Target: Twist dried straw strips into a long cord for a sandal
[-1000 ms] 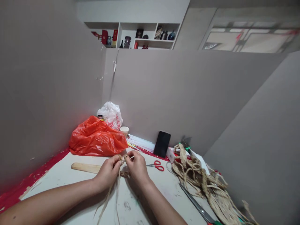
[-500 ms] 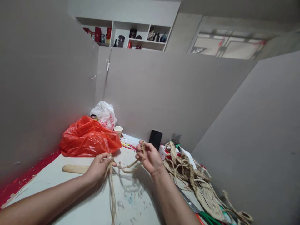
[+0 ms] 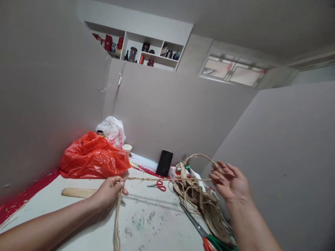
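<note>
A thin twisted cord (image 3: 154, 179) of straw-coloured fibre runs nearly level between my hands, above the table. My left hand (image 3: 111, 190) pinches its left end, and loose fibre strands (image 3: 117, 219) hang down from those fingers. At the right, my right hand (image 3: 231, 179) has its fingers curled round the cord. A loop of the cord arches up and back leftward from that hand. Small red-handled scissors (image 3: 158, 185) lie on the table behind the cord. To the right, a heap of braided straw cord (image 3: 201, 195) lies partly behind my right forearm.
Large scissors (image 3: 195, 219) with green and red handles lie at front right. A wooden strip (image 3: 78, 192) rests left. Behind are a red plastic bag (image 3: 94, 157), a white bag (image 3: 112, 129), a paper cup (image 3: 127, 149) and a dark phone (image 3: 164, 163). Grey partitions (image 3: 157, 108) enclose the white table (image 3: 154, 223).
My right hand has moved far to the right, drawing the slack cord straight. My left hand stays near its place. The small scissors now show, and the view has tilted.
</note>
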Motion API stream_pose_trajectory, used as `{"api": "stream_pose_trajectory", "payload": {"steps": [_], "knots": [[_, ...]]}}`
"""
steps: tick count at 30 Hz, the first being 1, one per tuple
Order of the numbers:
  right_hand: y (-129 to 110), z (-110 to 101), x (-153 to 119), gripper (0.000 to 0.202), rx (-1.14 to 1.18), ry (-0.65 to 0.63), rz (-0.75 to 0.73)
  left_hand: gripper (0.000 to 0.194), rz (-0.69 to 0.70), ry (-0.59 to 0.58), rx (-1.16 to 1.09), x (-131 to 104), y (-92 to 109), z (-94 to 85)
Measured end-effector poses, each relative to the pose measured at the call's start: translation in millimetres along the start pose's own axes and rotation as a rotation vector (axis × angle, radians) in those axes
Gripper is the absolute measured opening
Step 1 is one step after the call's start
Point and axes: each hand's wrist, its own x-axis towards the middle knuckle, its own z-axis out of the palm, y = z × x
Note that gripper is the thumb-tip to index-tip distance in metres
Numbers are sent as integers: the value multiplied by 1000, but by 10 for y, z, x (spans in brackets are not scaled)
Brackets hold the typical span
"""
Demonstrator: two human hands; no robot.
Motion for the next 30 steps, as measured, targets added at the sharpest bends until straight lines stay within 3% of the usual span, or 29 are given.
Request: {"api": "stream_pose_trajectory", "payload": {"steps": [2,6,9,11,15,17,18,20,22,25,30], "knots": [[-76,-168,-30,13,-131,49,-50,33,-9,-51,22,-19,-31,23],[-47,-299,-90,10,-910,171,-26,31,-45,-179,104,-98,-53,101],[164,-105,-272,10,-1181,205,-114,29,-38,-234,191,-172,-5,157],[400,155,-509,15,-1255,1,-238,26,-32,-262,210,-217,53,188],[975,689,-1057,37,-1160,-647,-230,26,-5,-294,230,-303,158,247],[1209,832,-1210,49,-1177,-829,-219,26,5,-312,208,-343,165,275],[1292,866,-1238,40,-1202,-863,-218,26,5,-318,193,-360,156,287],[1375,886,-1224,18,-1228,-842,-216,25,-5,-315,166,-381,127,310],[1354,891,-1174,13,-1172,-751,-181,24,-28,-299,136,-386,114,334],[1194,948,-1165,8,-938,-652,-30,28,-47,-315,69,-378,188,387],[934,1099,-1312,7,-440,-604,181,37,-54,-448,-14,-371,413,555]]}}
